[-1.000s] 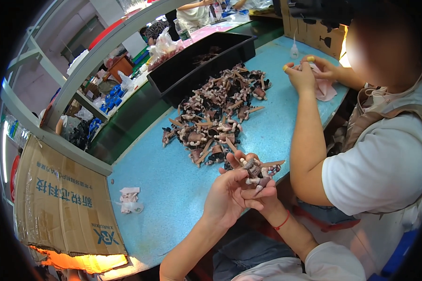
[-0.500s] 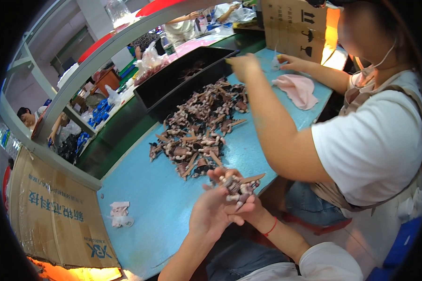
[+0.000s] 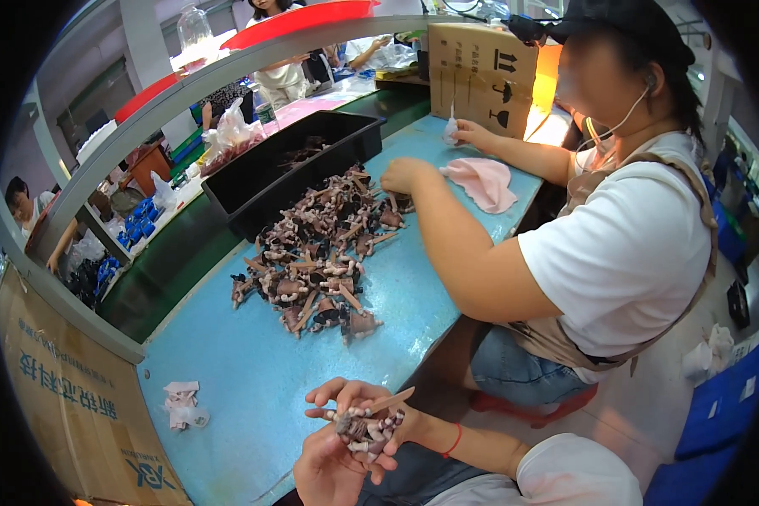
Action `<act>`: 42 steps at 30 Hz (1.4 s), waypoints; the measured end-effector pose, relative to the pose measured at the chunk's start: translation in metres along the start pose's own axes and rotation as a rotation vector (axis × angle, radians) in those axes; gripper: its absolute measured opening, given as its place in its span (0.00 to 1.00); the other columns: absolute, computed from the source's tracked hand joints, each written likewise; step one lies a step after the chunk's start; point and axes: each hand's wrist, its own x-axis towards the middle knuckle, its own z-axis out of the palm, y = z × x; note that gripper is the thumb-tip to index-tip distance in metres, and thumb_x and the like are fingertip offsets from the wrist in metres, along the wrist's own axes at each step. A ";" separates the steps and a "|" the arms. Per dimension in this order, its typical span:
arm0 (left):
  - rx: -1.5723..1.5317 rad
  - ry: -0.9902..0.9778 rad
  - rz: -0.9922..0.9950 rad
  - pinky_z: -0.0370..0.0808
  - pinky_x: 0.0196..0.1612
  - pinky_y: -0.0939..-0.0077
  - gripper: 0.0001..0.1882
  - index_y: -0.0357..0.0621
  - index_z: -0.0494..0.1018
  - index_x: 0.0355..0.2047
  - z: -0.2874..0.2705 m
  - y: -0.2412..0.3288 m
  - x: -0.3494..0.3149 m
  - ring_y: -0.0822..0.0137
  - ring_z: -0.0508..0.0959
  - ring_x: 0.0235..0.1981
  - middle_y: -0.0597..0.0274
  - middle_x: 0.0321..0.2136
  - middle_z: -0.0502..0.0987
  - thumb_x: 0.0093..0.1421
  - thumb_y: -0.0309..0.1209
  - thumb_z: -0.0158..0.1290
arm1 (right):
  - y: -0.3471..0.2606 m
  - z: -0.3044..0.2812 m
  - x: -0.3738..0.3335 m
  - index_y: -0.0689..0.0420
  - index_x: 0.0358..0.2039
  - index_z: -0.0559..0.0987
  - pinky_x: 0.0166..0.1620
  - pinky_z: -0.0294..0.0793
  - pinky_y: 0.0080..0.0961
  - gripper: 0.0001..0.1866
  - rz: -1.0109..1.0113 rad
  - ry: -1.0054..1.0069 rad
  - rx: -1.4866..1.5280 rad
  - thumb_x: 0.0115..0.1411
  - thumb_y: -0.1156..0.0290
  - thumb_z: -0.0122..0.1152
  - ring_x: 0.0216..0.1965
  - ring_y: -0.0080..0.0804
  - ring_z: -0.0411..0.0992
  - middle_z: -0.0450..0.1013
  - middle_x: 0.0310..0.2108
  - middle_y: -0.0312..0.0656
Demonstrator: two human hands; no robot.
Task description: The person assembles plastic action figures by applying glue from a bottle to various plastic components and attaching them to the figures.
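Where the figurine (image 3: 369, 432) is held: at six o'clock in the view, by the near edge of the table (image 3: 253, 363), its long brown blade (image 3: 396, 399) pointing toward two.
Left hand (image 3: 325, 468): half closed, fingers curled against the figurine.
Right hand (image 3: 361, 393): partly curled round the same figurine from its far side, fingertips loosely spread; a red cord (image 3: 455, 440) circles the wrist.
Pile (image 3: 312, 261): brown, black and pale figures heaped on the blue surface, between eleven and twelve o'clock from the hands.
Pale scrap (image 3: 184, 403): crumpled, at nine o'clock.
Black bin (image 3: 249, 211): just beyond the pile, near eleven.
Co-worker (image 3: 624, 244): seated toward two o'clock, one hand at the pile's edge, the other at a small white bottle (image 3: 449, 131).
Pink cloth (image 3: 485, 183): spread at one o'clock.
Cardboard box (image 3: 479, 80): at the far end, between twelve and one.
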 end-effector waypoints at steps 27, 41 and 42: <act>0.328 0.093 0.105 0.66 0.16 0.86 0.21 0.25 0.68 0.38 -0.026 0.013 -0.075 0.65 0.77 0.18 0.49 0.26 0.75 0.54 0.35 0.43 | 0.043 0.037 -0.008 0.56 0.41 0.72 0.58 0.52 0.45 0.33 0.009 -0.249 -0.152 0.31 0.68 0.77 0.57 0.47 0.53 0.60 0.49 0.50; 0.455 0.123 0.094 0.66 0.13 0.83 0.22 0.21 0.68 0.35 -0.033 0.020 -0.090 0.61 0.75 0.15 0.42 0.25 0.74 0.49 0.34 0.45 | 0.047 0.043 -0.012 0.56 0.36 0.74 0.56 0.55 0.42 0.25 0.086 -0.256 -0.208 0.35 0.69 0.74 0.55 0.45 0.55 0.62 0.47 0.48; 0.459 0.101 0.085 0.65 0.13 0.84 0.22 0.21 0.68 0.35 -0.034 0.020 -0.090 0.61 0.75 0.15 0.42 0.25 0.74 0.49 0.34 0.44 | 0.047 0.043 -0.013 0.57 0.37 0.74 0.56 0.56 0.42 0.26 0.079 -0.262 -0.232 0.35 0.68 0.74 0.55 0.45 0.56 0.62 0.47 0.48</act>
